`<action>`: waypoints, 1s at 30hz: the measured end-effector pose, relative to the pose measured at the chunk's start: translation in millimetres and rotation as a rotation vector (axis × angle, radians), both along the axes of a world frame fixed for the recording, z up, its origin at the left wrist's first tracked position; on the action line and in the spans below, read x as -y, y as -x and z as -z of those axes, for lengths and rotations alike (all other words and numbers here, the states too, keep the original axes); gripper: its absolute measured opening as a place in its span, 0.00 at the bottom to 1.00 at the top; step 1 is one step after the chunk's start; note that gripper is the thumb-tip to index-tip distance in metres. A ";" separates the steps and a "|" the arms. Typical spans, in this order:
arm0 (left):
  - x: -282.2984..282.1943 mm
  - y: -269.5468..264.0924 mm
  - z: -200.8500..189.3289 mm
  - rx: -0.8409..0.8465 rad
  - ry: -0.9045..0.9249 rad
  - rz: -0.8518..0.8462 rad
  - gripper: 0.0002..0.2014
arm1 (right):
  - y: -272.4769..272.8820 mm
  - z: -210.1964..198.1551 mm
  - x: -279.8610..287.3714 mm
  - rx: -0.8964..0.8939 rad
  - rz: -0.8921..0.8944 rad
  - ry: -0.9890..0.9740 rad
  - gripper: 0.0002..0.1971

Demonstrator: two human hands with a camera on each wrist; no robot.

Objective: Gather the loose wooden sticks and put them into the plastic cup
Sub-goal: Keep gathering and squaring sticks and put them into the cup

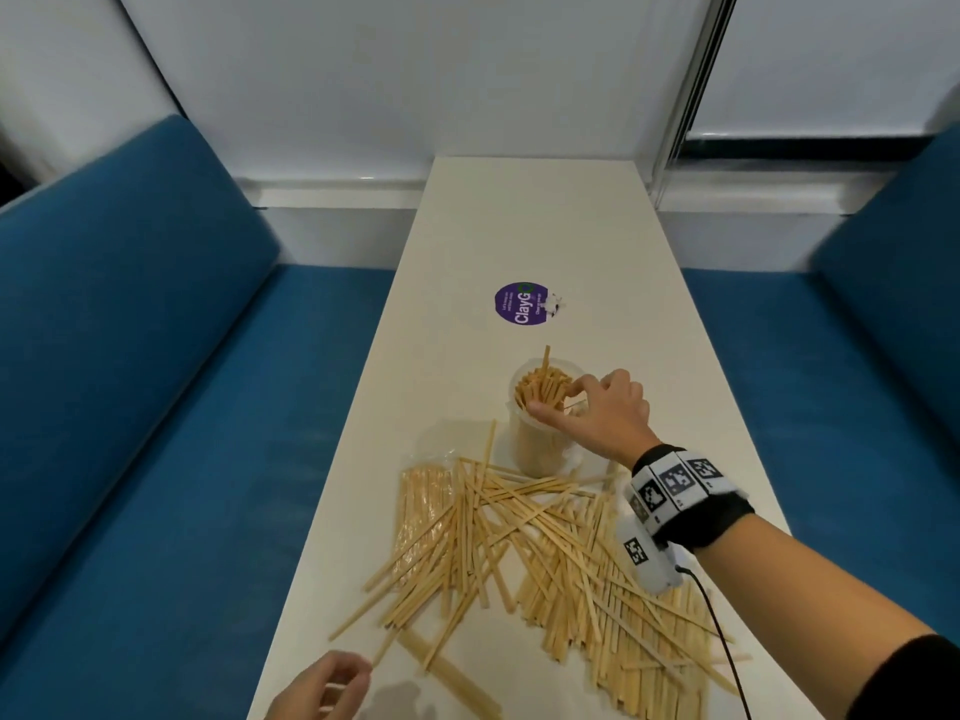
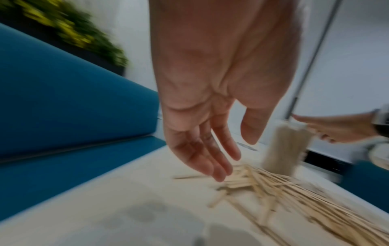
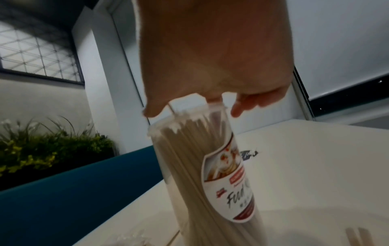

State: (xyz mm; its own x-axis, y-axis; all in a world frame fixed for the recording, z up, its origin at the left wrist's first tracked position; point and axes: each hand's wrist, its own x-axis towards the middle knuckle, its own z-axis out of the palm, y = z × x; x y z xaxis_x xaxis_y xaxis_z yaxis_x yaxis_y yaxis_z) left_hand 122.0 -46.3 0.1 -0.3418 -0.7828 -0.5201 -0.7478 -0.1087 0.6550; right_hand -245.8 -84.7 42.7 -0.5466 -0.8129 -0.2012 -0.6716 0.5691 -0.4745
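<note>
A clear plastic cup (image 1: pixel 540 449) (image 2: pixel 286 146) (image 3: pixel 189 166) with a printed label stands upright on the white table (image 1: pixel 545 226), packed with wooden sticks (image 1: pixel 543 387). One stick rises above the rest. My right hand (image 1: pixel 555 399) (image 3: pixel 183 106) hovers over the cup's mouth, thumb and fingers curved and apart, with nothing gripped between them. A wide pile of loose sticks (image 1: pixel 561 553) (image 2: pixel 284 188) lies in front of the cup. My left hand (image 1: pixel 327 688) (image 2: pixel 235 158) hangs over the table's near left edge beside the pile, its fingers relaxed and its palm empty.
A clear wrapper with bundled sticks (image 1: pixel 421 501) lies at the pile's left side. A round purple sticker (image 1: pixel 521 305) is on the table beyond the cup. Blue benches (image 1: pixel 156 407) (image 1: pixel 857 356) flank the narrow table. The right wristband's cable trails over the pile.
</note>
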 end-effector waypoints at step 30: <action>-11.6 232.0 54.9 0.326 0.270 0.775 0.43 | -25.0 58.4 -270.2 0.456 0.334 -0.106 0.06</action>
